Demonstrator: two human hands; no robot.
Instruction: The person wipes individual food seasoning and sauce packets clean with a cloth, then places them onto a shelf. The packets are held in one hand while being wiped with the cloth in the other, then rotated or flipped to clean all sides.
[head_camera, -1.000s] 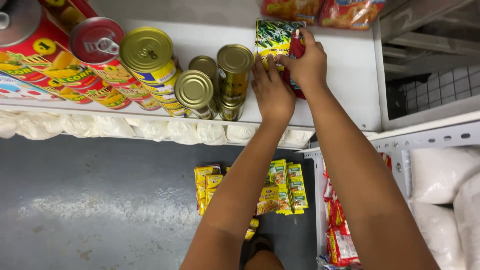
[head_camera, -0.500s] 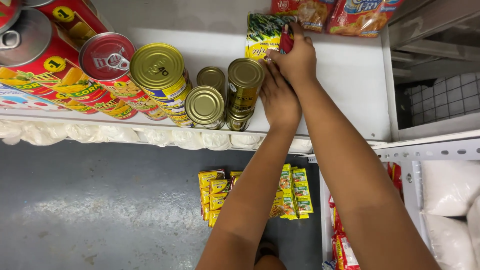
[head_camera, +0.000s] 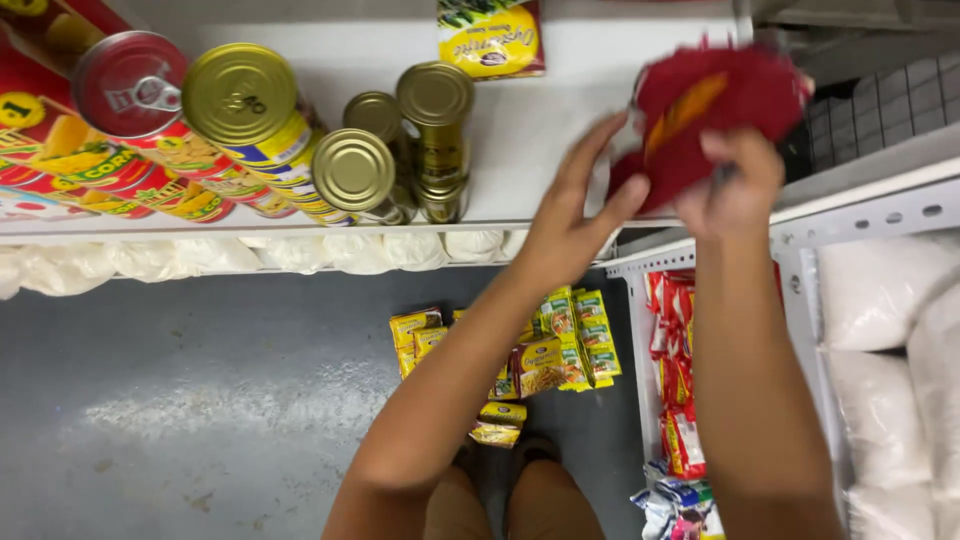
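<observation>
My right hand (head_camera: 735, 185) grips a bunch of red sachets (head_camera: 705, 110), blurred by motion, above the right end of the white shelf (head_camera: 590, 120). My left hand (head_camera: 575, 215) is spread open just left of the bunch, its fingertips touching the lower left of it. A yellow and green sachet (head_camera: 492, 38) lies flat at the back of the shelf, apart from both hands.
Gold-lidded cans (head_camera: 355, 170) and red-labelled cans (head_camera: 130, 90) stand on the shelf's left part. Yellow sachets (head_camera: 545, 345) lie on the grey floor by my feet. Red packets (head_camera: 678, 370) and white bags (head_camera: 880, 290) fill the lower rack at right.
Both hands came back from the yellow-green sachet at the back of the shelf toward the right front. The red sachets are now lifted in my right hand, and my left hand has spread.
</observation>
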